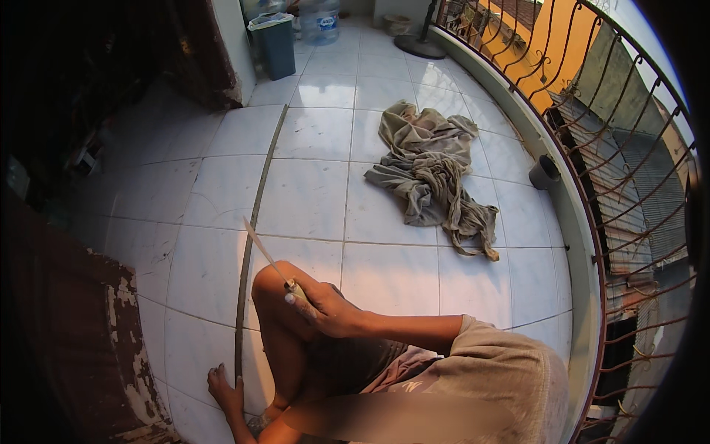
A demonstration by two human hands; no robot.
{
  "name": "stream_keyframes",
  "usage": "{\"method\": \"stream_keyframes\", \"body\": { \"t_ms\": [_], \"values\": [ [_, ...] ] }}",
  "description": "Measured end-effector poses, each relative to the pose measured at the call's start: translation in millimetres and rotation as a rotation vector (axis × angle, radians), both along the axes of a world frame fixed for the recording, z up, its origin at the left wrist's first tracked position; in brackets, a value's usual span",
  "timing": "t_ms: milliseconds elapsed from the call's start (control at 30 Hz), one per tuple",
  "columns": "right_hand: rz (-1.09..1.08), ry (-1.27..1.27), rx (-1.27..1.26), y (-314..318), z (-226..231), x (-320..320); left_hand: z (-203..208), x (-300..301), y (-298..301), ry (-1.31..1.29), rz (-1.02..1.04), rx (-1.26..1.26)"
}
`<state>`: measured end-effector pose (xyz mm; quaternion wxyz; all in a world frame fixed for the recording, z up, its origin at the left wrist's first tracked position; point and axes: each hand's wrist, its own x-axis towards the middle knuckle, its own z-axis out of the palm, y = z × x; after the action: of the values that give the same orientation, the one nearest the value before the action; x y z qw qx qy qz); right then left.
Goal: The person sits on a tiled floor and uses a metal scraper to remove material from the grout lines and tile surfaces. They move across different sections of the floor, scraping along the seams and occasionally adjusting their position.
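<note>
My right hand (330, 309) is wrapped round the light-coloured handle of a knife (262, 245). Its thin, pointed blade tilts up and to the left, over the dark strip in the floor. That hand is just above my bent knee (272, 285). Lower left, my left hand (227, 392) is down at the tiled floor (196, 355), fingers apart and nothing in them. Farther off, to the right of the knife, lies a crumpled grey-brown cloth (433, 177), bunched and twisted on the tiles.
A long dark strip (260, 185) crosses the floor beside my leg. On the left stands a brown door (122, 348) with peeling paint. A wrought-iron railing (595, 152) and a dark cup (545, 172) line the right. Behind are a bin (275, 50) and a water jug (319, 24).
</note>
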<state>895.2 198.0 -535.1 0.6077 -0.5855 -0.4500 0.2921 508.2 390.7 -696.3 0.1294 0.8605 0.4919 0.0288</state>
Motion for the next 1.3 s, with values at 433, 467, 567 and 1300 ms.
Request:
{"method": "stream_keyframes", "body": {
  "t_ms": [433, 467, 567, 1300],
  "values": [
    [-0.252, 0.211, -0.658, -53, -157, 58, 35, 2, 11, -0.293, 0.085, -0.167],
    [-0.250, 0.219, -0.646, -55, -159, 57, 45, 7, 8, -0.352, 0.104, -0.167],
    [-0.157, 0.130, -0.778, -52, -129, 58, 89, 23, -11, -0.514, 0.150, -0.168],
    [-0.391, -0.561, -0.845, -40, -206, 121, -1, 112, 20, -0.311, 0.069, -0.045]
  ]
}}
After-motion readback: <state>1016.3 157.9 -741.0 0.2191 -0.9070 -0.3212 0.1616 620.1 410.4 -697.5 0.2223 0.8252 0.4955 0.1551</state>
